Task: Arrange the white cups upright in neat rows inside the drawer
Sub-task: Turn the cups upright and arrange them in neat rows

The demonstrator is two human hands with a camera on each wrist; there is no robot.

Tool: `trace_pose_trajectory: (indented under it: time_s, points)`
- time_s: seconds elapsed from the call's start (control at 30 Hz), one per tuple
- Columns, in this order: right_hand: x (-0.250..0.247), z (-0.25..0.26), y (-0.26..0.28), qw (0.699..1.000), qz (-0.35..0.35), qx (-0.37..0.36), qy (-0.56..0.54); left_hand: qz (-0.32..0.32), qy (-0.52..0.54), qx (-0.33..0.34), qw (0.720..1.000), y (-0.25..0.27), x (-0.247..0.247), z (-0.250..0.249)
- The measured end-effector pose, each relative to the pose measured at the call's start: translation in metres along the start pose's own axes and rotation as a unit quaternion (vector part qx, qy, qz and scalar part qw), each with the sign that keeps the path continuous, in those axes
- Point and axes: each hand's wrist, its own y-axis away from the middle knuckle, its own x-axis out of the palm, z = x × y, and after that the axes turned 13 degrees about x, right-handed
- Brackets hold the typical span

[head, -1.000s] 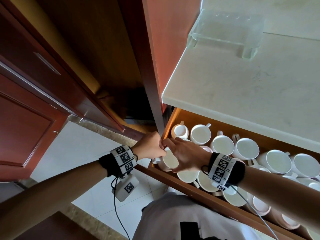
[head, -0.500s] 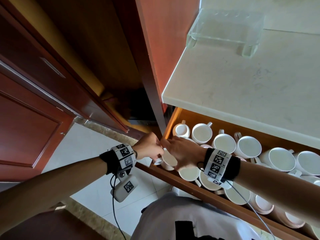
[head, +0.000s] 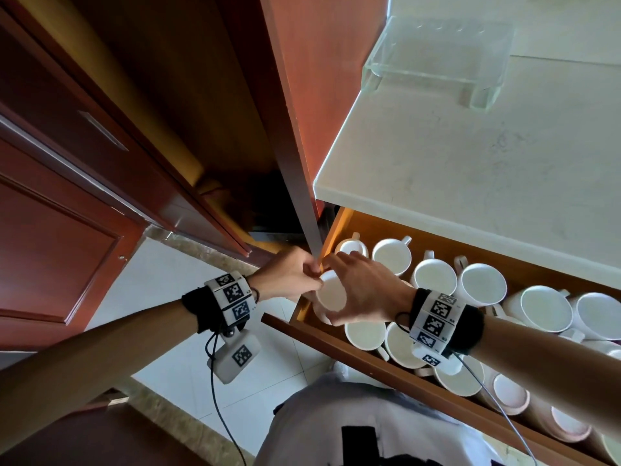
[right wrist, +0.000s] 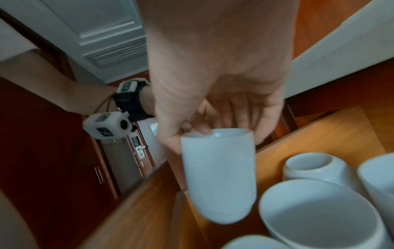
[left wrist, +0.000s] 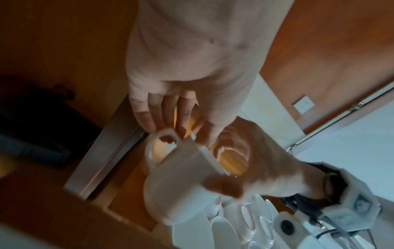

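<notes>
Quick notes on handling the white cup (head: 331, 292). Held just above the floor at the 9 o'clock end of the drawer (head: 340, 227), right in the near corner, mouth up and slightly tilted in the right wrist view. Not set down yet, going by the gap under its base.

Right hand (head: 366, 290) clamped over the rim: thumb outside on the wall, fingers (right wrist: 241, 121) hooked over the lip. Left hand (head: 289, 277) in from 9 o'clock with fingertips at the handle (left wrist: 162, 139); can't tell if that's a real pinch or just a steadying touch.

Looks like glazed ceramic, so probably rigid, no give, smooth and a bit slippery, moderately heavy for its size. Chips easily if knocked against a neighbour or the wooden side wall.

Best places to grab: through the handle loop, or wrapped round the body. A rim hold works but leaves little margin on a slick glaze, so worth keeping that second hand on.

Plenty more upright cups (head: 484, 284) packed at 3 o'clock, and at 5 o'clock some that look tipped or leaning. Tight quarters, so go straight down, handle turned to match the row.
</notes>
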Motion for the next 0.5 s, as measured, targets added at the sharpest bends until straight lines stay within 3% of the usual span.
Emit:
trace_pose_trajectory:
  time_s: [0.07,0.17,0.3,0.4,0.5]
  points:
    - [-0.002,0.003,0.005,0.997,-0.034,0.063,-0.017,-0.026,-0.011,0.004,1.000,-0.001,-0.002,-0.005]
    - [-0.004,0.006,0.009,0.990,-0.066,0.118,-0.031,-0.032,-0.018,-0.045,0.998,-0.006,0.005,-0.011]
    - [-0.006,0.005,0.012,0.982,-0.089,0.161,-0.054,0.020,0.147,-0.116,0.982,-0.012,0.016,-0.018]
    - [-0.011,-0.001,0.014,0.984,-0.086,0.134,-0.076,0.014,0.242,-0.134,0.961,-0.013,0.017,-0.018]
    - [-0.018,-0.014,0.021,0.995,-0.028,0.055,-0.077,-0.007,0.246,-0.136,0.960,-0.013,0.014,-0.015]
